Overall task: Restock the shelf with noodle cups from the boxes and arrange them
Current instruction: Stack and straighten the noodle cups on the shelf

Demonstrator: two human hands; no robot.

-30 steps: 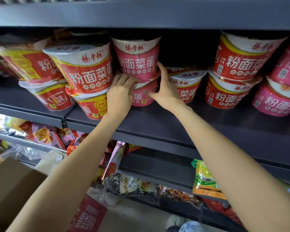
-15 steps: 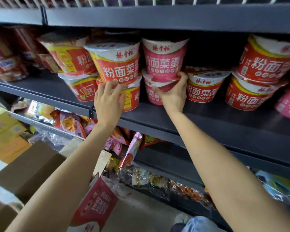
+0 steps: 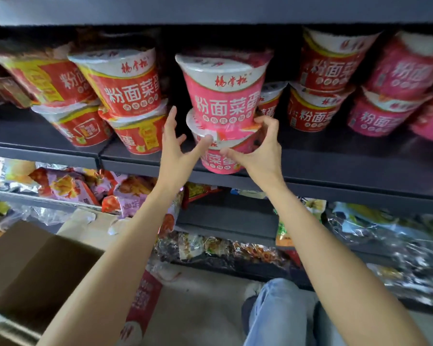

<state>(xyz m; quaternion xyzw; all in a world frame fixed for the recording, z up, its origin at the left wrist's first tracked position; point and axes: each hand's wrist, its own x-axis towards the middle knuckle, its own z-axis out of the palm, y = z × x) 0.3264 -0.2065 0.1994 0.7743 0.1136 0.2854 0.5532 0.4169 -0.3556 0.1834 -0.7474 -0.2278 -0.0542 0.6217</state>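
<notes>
Two pink noodle cups stand stacked at the middle of the dark shelf (image 3: 348, 178). The upper pink cup (image 3: 223, 96) sits on the lower pink cup (image 3: 216, 164), which stands at the shelf's front edge. My right hand (image 3: 260, 151) curls around the lower cup's right side, thumb on its wall and fingertips at its rim under the upper cup's base. My left hand (image 3: 175, 146) is spread on the left side, with only the thumb touching the lower cup's rim.
Stacked red cups (image 3: 128, 96) stand just left of the pink stack. More red cups (image 3: 320, 101) and pink cups (image 3: 390, 96) stand to the right. An open cardboard box (image 3: 35, 270) lies at lower left. Snack bags (image 3: 70, 186) fill the lower shelves. My knee in jeans (image 3: 280, 313) is below.
My left hand left the red stack and came over to the pink stack. The pink stack has come forward to the shelf's front edge, with my right hand now wrapped round the lower cup.
</notes>
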